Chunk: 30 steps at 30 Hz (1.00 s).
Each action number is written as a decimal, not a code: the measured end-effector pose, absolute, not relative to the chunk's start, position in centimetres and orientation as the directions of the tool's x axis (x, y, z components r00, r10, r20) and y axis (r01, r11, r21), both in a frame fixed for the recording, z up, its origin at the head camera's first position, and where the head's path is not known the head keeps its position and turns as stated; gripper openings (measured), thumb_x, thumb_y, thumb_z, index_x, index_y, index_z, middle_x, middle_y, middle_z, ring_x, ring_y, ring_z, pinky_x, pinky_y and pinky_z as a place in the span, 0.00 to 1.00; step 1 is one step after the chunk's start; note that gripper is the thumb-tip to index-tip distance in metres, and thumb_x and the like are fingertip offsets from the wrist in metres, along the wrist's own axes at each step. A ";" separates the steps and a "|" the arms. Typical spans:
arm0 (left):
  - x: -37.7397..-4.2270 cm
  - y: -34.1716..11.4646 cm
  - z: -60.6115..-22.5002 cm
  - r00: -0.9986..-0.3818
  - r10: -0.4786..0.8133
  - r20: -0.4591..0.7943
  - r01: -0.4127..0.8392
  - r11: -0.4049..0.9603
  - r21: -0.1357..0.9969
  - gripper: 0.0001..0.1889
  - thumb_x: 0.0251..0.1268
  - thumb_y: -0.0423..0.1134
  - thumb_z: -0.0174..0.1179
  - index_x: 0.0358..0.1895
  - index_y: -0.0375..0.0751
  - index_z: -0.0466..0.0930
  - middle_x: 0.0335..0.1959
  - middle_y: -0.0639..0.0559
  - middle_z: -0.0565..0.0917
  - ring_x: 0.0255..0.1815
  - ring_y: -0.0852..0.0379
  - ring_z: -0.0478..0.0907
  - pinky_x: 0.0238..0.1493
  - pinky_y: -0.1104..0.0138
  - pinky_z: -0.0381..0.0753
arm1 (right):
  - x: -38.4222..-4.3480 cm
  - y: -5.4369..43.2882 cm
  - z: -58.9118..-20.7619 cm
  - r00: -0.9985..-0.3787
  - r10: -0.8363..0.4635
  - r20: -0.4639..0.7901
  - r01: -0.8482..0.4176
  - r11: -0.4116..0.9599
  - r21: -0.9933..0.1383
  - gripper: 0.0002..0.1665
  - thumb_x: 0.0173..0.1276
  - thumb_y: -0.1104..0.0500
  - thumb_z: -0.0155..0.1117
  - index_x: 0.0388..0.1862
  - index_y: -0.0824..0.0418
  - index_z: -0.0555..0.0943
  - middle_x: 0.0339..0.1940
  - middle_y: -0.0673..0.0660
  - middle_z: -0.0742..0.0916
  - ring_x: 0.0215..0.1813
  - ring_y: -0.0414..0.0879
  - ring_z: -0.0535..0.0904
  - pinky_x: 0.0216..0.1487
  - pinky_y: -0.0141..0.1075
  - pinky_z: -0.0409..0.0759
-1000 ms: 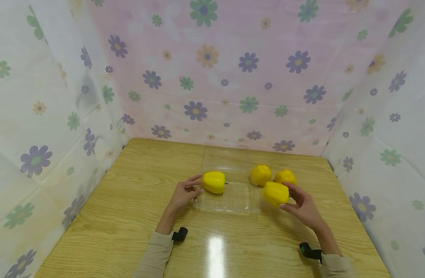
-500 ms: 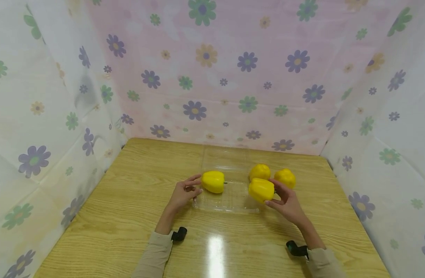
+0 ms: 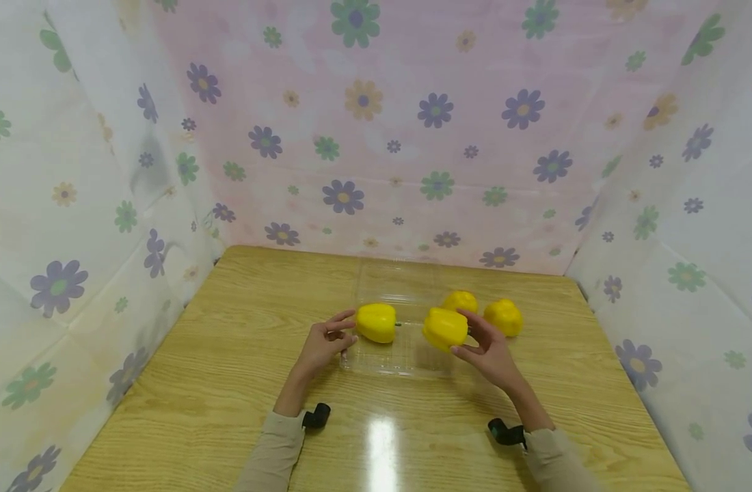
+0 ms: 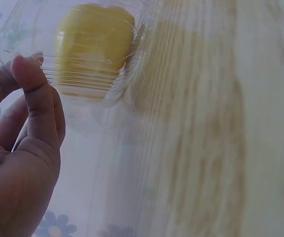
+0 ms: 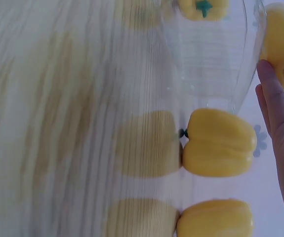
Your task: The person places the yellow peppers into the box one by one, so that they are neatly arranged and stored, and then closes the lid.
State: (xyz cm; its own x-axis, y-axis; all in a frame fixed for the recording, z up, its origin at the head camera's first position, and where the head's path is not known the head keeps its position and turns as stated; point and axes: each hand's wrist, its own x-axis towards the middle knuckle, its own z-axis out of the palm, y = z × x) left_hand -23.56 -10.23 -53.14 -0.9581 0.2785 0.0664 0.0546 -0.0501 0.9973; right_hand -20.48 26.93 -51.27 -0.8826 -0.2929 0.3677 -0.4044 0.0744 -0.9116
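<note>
A clear plastic clamshell container (image 3: 407, 365) lies unfolded on the table, its lid (image 3: 397, 279) toward the back wall. Inside its left half a yellow bell pepper (image 3: 376, 323) lies on its side, green stem to the right. At the left rim my left hand (image 3: 317, 348) pinches the container's edge between thumb and finger, as the left wrist view (image 4: 33, 118) shows. My right hand (image 3: 489, 352) grips another yellow bell pepper (image 3: 445, 329) near its stem end, held above the container's right half. In the right wrist view, that pepper (image 5: 280, 34) is partly cut off.
Two more yellow bell peppers, one (image 3: 460, 301) right behind the held one and another (image 3: 504, 318) farther right, stand on the wooden table (image 3: 277, 287). Flower-print cloth (image 3: 388, 137) walls the back and both sides.
My right hand has carried its bell pepper leftward, from beside the container to above its right half. The left hand and the pepper in the container stay where they were.
</note>
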 end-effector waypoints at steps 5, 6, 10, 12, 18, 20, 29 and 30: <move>-23.5 -10.2 -53.3 -0.959 0.277 0.055 0.040 -0.057 0.998 0.18 0.67 0.25 0.64 0.59 0.23 0.80 0.75 0.42 0.70 0.29 0.59 0.75 0.26 0.74 0.79 | -21.2 25.5 -51.5 -0.878 -0.318 0.357 -0.400 0.077 -0.913 0.43 0.65 0.74 0.68 0.77 0.73 0.61 0.70 0.54 0.75 0.63 0.36 0.77 0.53 0.33 0.85; -23.5 -10.2 -53.3 -0.959 0.277 0.054 0.040 -0.059 0.998 0.18 0.67 0.25 0.64 0.59 0.23 0.80 0.75 0.43 0.70 0.29 0.59 0.75 0.26 0.73 0.79 | -21.3 25.2 -51.5 -0.875 -0.327 0.356 -0.401 0.079 -0.913 0.44 0.65 0.75 0.68 0.77 0.73 0.60 0.71 0.58 0.74 0.64 0.36 0.77 0.53 0.34 0.85; -23.5 -10.2 -53.4 -0.957 0.283 0.059 0.042 -0.066 0.997 0.18 0.67 0.25 0.64 0.59 0.23 0.80 0.75 0.42 0.70 0.29 0.59 0.75 0.26 0.73 0.79 | -21.6 24.6 -51.2 -0.874 -0.345 0.342 -0.389 0.077 -0.918 0.45 0.65 0.75 0.68 0.77 0.74 0.58 0.72 0.71 0.70 0.64 0.35 0.75 0.52 0.34 0.86; -23.5 -10.2 -53.4 -0.956 0.286 0.063 0.045 -0.069 0.997 0.18 0.67 0.25 0.64 0.59 0.23 0.80 0.75 0.42 0.69 0.29 0.59 0.75 0.26 0.74 0.78 | -21.7 24.4 -51.0 -0.877 -0.344 0.336 -0.386 0.087 -0.918 0.45 0.65 0.76 0.68 0.78 0.72 0.59 0.73 0.73 0.68 0.66 0.35 0.74 0.51 0.34 0.86; -23.6 -10.0 -53.3 -0.955 0.289 0.063 0.045 -0.066 0.997 0.19 0.67 0.25 0.65 0.60 0.23 0.80 0.75 0.42 0.69 0.29 0.59 0.75 0.26 0.73 0.79 | -21.9 23.8 -50.6 -0.895 -0.307 0.323 -0.392 0.195 -0.899 0.45 0.65 0.75 0.69 0.78 0.66 0.61 0.76 0.72 0.67 0.72 0.59 0.70 0.51 0.32 0.85; -23.6 -10.0 -53.3 -0.956 0.288 0.061 0.044 -0.065 0.997 0.19 0.67 0.26 0.65 0.60 0.23 0.80 0.75 0.42 0.69 0.30 0.59 0.75 0.26 0.73 0.79 | -22.1 23.6 -50.4 -0.904 -0.296 0.310 -0.384 0.241 -0.891 0.45 0.66 0.73 0.69 0.79 0.66 0.61 0.75 0.72 0.67 0.72 0.68 0.67 0.53 0.33 0.84; -23.7 -10.2 -53.7 -0.958 0.278 0.072 0.055 -0.070 0.996 0.19 0.68 0.25 0.64 0.60 0.23 0.80 0.75 0.42 0.69 0.29 0.60 0.75 0.26 0.74 0.78 | -22.5 22.1 -49.7 -0.942 -0.296 0.159 -0.272 0.396 -0.877 0.44 0.70 0.67 0.68 0.79 0.65 0.57 0.74 0.72 0.67 0.72 0.71 0.66 0.59 0.55 0.82; -23.7 -10.2 -53.7 -0.959 0.276 0.072 0.054 -0.070 0.996 0.19 0.68 0.25 0.64 0.60 0.23 0.79 0.75 0.42 0.69 0.29 0.60 0.75 0.26 0.74 0.78 | -22.5 21.9 -49.7 -0.944 -0.301 0.134 -0.254 0.407 -0.877 0.44 0.70 0.67 0.68 0.79 0.65 0.57 0.74 0.72 0.66 0.72 0.70 0.66 0.60 0.57 0.81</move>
State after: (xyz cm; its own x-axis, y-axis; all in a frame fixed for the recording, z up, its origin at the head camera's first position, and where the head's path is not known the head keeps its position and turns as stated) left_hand -23.68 -10.24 -53.75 -0.9585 0.2759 0.0717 0.0542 -0.0703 0.9960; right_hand -22.52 21.93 -49.66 -0.9442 -0.3010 0.1338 -0.2541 0.4068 -0.8775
